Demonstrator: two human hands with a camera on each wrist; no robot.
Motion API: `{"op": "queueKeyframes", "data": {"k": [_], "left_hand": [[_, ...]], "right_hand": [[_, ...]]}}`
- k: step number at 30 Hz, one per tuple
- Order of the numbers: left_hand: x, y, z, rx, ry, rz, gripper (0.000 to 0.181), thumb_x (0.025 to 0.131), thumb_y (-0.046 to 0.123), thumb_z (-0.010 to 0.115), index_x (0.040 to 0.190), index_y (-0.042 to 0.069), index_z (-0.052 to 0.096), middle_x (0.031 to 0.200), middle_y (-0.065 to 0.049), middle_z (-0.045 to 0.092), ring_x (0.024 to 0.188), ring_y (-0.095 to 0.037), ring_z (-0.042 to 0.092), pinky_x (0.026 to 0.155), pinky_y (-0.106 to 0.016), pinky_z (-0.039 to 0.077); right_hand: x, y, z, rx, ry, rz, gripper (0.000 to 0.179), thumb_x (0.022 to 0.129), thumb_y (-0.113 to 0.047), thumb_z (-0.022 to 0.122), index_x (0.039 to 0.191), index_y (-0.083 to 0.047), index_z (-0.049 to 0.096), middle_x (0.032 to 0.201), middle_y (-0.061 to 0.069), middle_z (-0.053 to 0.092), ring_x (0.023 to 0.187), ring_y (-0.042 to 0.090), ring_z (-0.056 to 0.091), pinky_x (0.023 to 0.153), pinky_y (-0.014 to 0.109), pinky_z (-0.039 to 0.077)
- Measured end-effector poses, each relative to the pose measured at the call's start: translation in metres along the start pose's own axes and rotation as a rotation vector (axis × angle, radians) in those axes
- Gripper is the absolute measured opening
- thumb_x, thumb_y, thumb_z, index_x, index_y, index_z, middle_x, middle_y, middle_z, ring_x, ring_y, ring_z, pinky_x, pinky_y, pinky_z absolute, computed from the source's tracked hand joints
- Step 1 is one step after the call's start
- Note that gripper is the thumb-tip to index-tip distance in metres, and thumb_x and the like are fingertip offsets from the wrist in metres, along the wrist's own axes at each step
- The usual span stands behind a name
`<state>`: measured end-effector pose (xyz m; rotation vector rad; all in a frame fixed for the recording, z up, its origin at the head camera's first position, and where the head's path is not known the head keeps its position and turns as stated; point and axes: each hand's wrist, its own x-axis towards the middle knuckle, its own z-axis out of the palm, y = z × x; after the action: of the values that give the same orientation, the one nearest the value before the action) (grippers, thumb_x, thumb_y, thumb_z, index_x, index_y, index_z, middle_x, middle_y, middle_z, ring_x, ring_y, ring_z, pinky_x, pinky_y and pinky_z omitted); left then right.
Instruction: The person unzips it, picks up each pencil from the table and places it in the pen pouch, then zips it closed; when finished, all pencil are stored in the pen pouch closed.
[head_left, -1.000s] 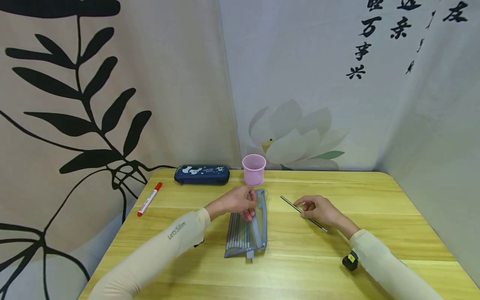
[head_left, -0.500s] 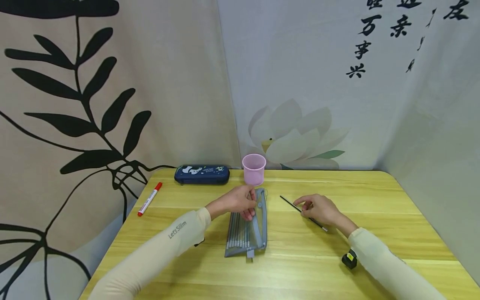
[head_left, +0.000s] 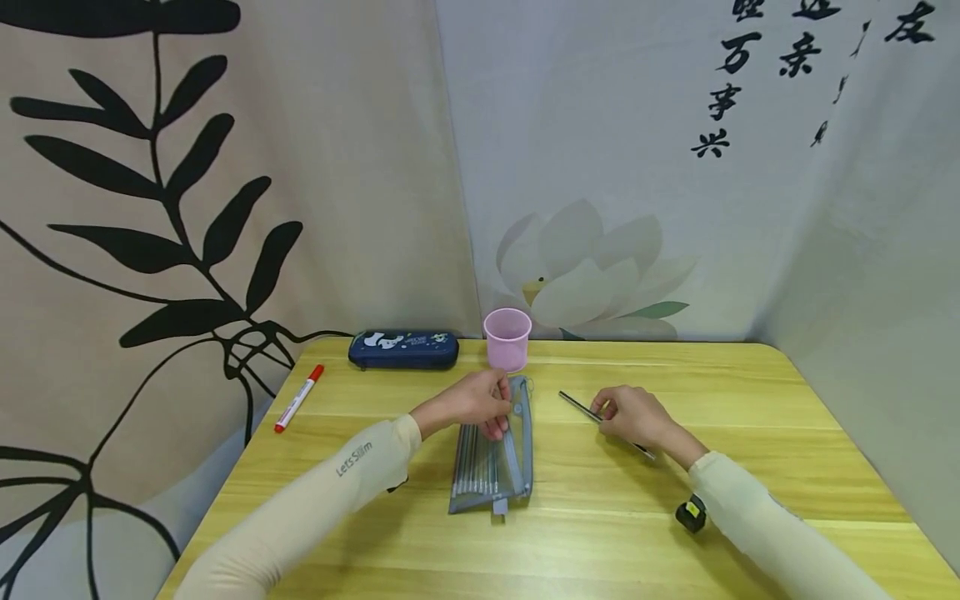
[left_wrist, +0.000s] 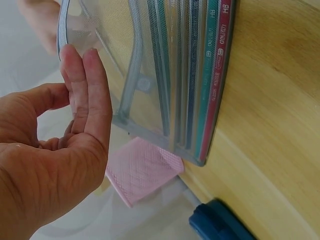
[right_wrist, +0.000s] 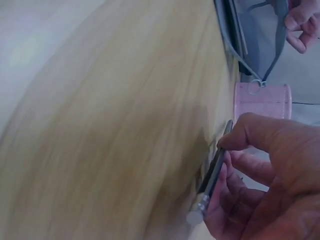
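A grey see-through zip pencil pouch lies mid-table in the head view. Several pencils show side by side through its mesh, one green and one red marked HB. My left hand pinches the pouch's upper edge, lifting it, as the right wrist view shows. To the right, my right hand holds a dark pencil between thumb and fingers. That pencil has a metal ferrule and a pale eraser at its near end. It slants low over the table; whether it touches the wood, I cannot tell.
A pink cup stands just behind the pouch. Left of it lies a dark blue pencil case near the back edge. A red-capped white marker lies by the table's left edge. A curtain hangs behind the table.
My right hand has shifted slightly, its fingers drawing closer around the pencil, and its wrist has moved a little to the left. The left hand and pouch look unmoved.
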<state>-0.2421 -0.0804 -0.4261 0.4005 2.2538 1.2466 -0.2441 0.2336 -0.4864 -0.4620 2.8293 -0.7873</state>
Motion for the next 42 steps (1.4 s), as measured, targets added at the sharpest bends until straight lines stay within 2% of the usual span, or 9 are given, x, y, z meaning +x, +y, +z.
{"op": "queueKeyframes", "data": {"k": [4, 7, 9, 14, 19, 25, 33, 38, 42], "left_hand": [[0.000, 0.001, -0.001, 0.011, -0.001, -0.002, 0.007, 0.102, 0.003, 0.057, 0.107, 0.001, 0.052, 0.076, -0.016, 0.072, 0.057, -0.019, 0.071, 0.072, -0.055, 0.069], [-0.001, 0.002, -0.001, 0.016, 0.004, -0.007, 0.007, 0.103, 0.004, 0.057, 0.107, 0.001, 0.052, 0.076, -0.016, 0.072, 0.057, -0.019, 0.071, 0.072, -0.053, 0.070], [0.000, 0.002, -0.001, 0.018, 0.010, -0.008, 0.007, 0.103, 0.004, 0.057, 0.107, 0.001, 0.052, 0.076, -0.015, 0.072, 0.058, -0.019, 0.071, 0.071, -0.053, 0.070], [0.000, 0.001, 0.000, 0.017, 0.014, 0.002, 0.007, 0.102, 0.004, 0.058, 0.106, 0.001, 0.052, 0.075, -0.014, 0.072, 0.057, -0.019, 0.071, 0.074, -0.056, 0.069], [-0.002, 0.001, 0.002, 0.007, 0.017, 0.002, 0.007, 0.101, 0.003, 0.057, 0.105, 0.001, 0.052, 0.074, -0.015, 0.072, 0.056, -0.019, 0.071, 0.074, -0.057, 0.069], [-0.001, -0.001, 0.003, -0.003, 0.014, 0.001, 0.007, 0.100, 0.002, 0.058, 0.105, 0.001, 0.053, 0.074, -0.015, 0.071, 0.056, -0.019, 0.070, 0.073, -0.056, 0.069], [-0.002, 0.002, 0.003, -0.003, 0.016, 0.003, 0.006, 0.101, 0.002, 0.057, 0.105, 0.001, 0.053, 0.073, -0.014, 0.071, 0.055, -0.019, 0.070, 0.074, -0.057, 0.069], [-0.002, 0.004, 0.004, -0.003, 0.024, 0.010, 0.006, 0.100, 0.002, 0.058, 0.103, 0.001, 0.052, 0.071, -0.013, 0.070, 0.054, -0.018, 0.069, 0.074, -0.060, 0.068], [-0.003, 0.005, 0.004, 0.004, 0.030, 0.003, 0.007, 0.101, 0.003, 0.058, 0.103, 0.001, 0.052, 0.071, -0.014, 0.071, 0.054, -0.018, 0.070, 0.077, -0.062, 0.067]], "right_hand": [[-0.001, -0.004, -0.002, 0.251, -0.070, 0.062, 0.022, 0.090, -0.010, 0.074, 0.112, -0.009, 0.072, 0.089, 0.003, 0.069, 0.073, 0.014, 0.059, 0.060, 0.027, 0.050], [-0.001, -0.008, -0.003, 0.480, -0.127, 0.110, 0.029, 0.094, -0.010, 0.068, 0.123, -0.002, 0.066, 0.093, 0.008, 0.065, 0.072, 0.016, 0.057, 0.058, 0.029, 0.054], [-0.002, -0.010, -0.004, 0.582, -0.149, 0.126, 0.034, 0.096, -0.010, 0.066, 0.128, 0.001, 0.061, 0.096, 0.009, 0.066, 0.074, 0.017, 0.059, 0.061, 0.033, 0.059], [-0.004, -0.015, -0.006, 0.760, -0.189, 0.108, 0.040, 0.098, -0.006, 0.064, 0.133, 0.008, 0.051, 0.093, 0.006, 0.068, 0.076, 0.017, 0.064, 0.070, 0.040, 0.068], [-0.005, -0.020, -0.001, 0.925, -0.211, 0.089, 0.034, 0.099, -0.003, 0.064, 0.129, 0.004, 0.050, 0.089, 0.001, 0.068, 0.078, 0.016, 0.068, 0.075, 0.041, 0.071], [-0.004, -0.031, 0.011, 1.055, -0.131, 0.110, 0.023, 0.098, -0.002, 0.060, 0.120, -0.004, 0.051, 0.090, 0.002, 0.065, 0.081, 0.015, 0.070, 0.082, 0.044, 0.071], [0.005, -0.053, 0.037, 1.214, -0.036, 0.108, 0.023, 0.096, 0.006, 0.056, 0.112, -0.006, 0.044, 0.085, 0.004, 0.067, 0.079, 0.017, 0.072, 0.085, 0.047, 0.070], [0.008, -0.067, 0.054, 1.230, 0.040, 0.156, 0.026, 0.094, 0.008, 0.057, 0.111, -0.005, 0.041, 0.083, 0.004, 0.064, 0.076, 0.017, 0.069, 0.083, 0.049, 0.070], [0.006, -0.074, 0.063, 1.202, 0.061, 0.197, 0.028, 0.092, 0.008, 0.060, 0.109, -0.004, 0.042, 0.083, 0.004, 0.062, 0.075, 0.019, 0.068, 0.080, 0.047, 0.071]]}}
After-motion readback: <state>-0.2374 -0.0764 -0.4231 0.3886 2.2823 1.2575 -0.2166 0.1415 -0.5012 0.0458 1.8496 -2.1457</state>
